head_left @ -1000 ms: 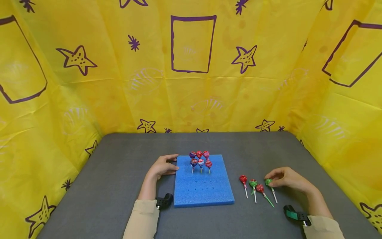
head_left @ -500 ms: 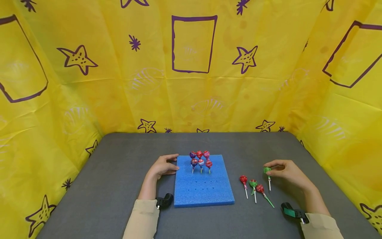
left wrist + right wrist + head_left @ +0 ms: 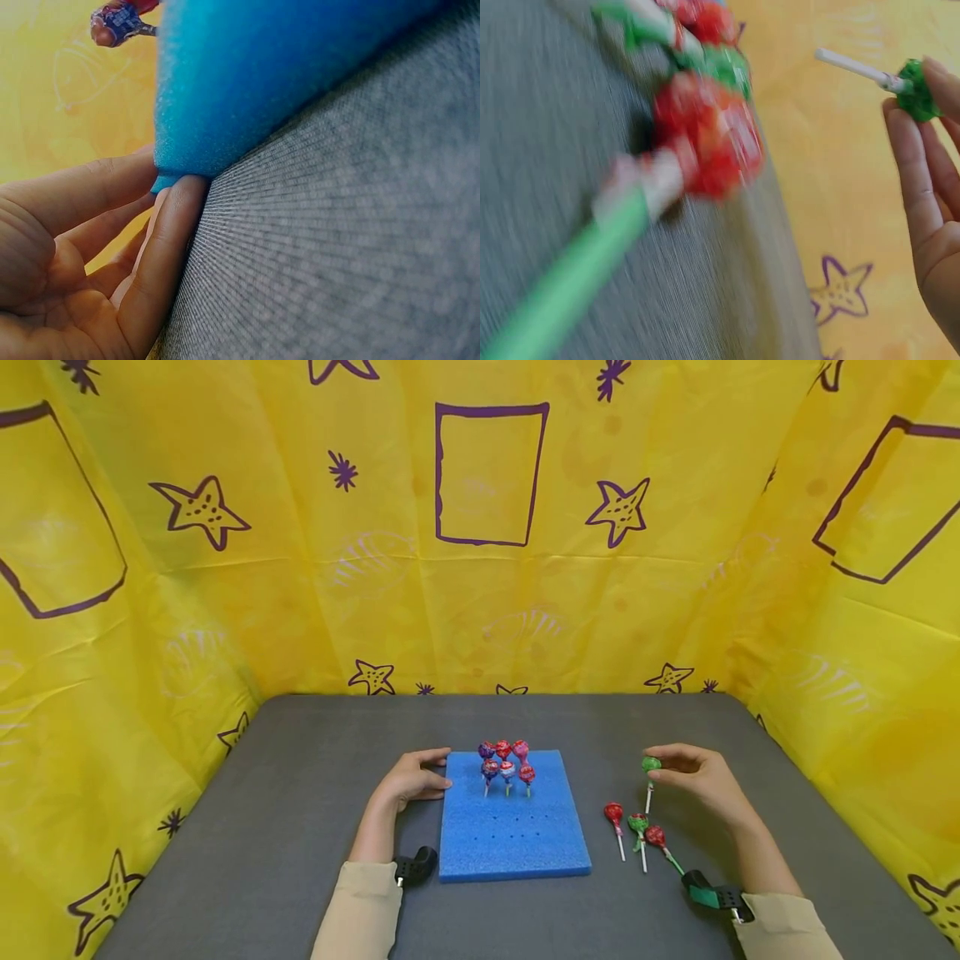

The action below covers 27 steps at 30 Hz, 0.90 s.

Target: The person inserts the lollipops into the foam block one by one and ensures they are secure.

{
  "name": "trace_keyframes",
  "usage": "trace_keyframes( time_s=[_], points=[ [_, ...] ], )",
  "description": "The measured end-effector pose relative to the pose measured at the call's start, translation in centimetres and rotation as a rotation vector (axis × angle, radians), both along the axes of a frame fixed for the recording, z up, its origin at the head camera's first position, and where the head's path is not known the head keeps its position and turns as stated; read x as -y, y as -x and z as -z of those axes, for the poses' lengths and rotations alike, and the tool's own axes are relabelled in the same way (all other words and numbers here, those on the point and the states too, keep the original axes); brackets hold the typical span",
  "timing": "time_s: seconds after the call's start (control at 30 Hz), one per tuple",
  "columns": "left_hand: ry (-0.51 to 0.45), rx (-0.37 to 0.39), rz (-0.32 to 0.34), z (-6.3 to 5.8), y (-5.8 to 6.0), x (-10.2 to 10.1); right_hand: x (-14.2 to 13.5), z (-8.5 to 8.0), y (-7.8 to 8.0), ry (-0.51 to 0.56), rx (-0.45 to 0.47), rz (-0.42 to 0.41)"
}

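Observation:
A blue foam board [image 3: 513, 856] with small holes lies on the table, several wrapped lollipops [image 3: 507, 770] standing upright at its far part. My left hand [image 3: 411, 777] holds the board's far left edge; the left wrist view has the foam [image 3: 225, 82] between thumb and finger. My right hand [image 3: 693, 774] pinches a green lollipop [image 3: 651, 764] by its wrapped head, raised off the table with its white stick downward. Beneath it lie a red lollipop [image 3: 613, 812], a green-and-red one [image 3: 638, 823] and a red one with a green stick [image 3: 656, 836].
The dark grey table [image 3: 337, 718] is enclosed by yellow cloth [image 3: 300, 610] at the back and sides. A black wrist camera [image 3: 416, 865] sits on the left wrist, another wrist camera [image 3: 708, 893] on the right, close to the loose green stick.
The right hand has lifted the green lollipop off the table and carried it leftward and away from the body, its stick now near upright. The left hand has stayed at the foam board.

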<state>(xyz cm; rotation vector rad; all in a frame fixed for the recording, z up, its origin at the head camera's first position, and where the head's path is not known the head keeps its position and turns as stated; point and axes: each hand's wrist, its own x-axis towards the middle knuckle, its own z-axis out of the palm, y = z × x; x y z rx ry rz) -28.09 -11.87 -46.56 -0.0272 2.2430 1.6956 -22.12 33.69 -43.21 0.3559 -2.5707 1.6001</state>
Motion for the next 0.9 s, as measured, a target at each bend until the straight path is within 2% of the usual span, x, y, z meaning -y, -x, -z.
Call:
trace_keyframes(
  time_s=[0.17, 0.3, 0.4, 0.6, 0.9],
  points=[
    [-0.002, 0.0, -0.001, 0.0, 0.0, -0.1, 1.3, 0.0, 0.3, 0.139, -0.04, -0.047],
    [-0.001, 0.001, 0.004, 0.0, 0.0, 0.0, 2.4, 0.2, 0.7, 0.304, -0.049, -0.105],
    [0.002, 0.002, 0.006, 0.0, 0.0, 0.0, 3.1, 0.4, 1.0, 0.386, -0.051, -0.16],
    [0.011, -0.003, 0.007, -0.1, -0.1, 0.0, 4.4, 0.7, 1.5, 0.462, -0.039, -0.261],
    [0.012, 0.003, 0.005, -0.1, 0.0, 0.0, 6.6, 1.0, 2.0, 0.485, -0.005, -0.306]
  ],
)
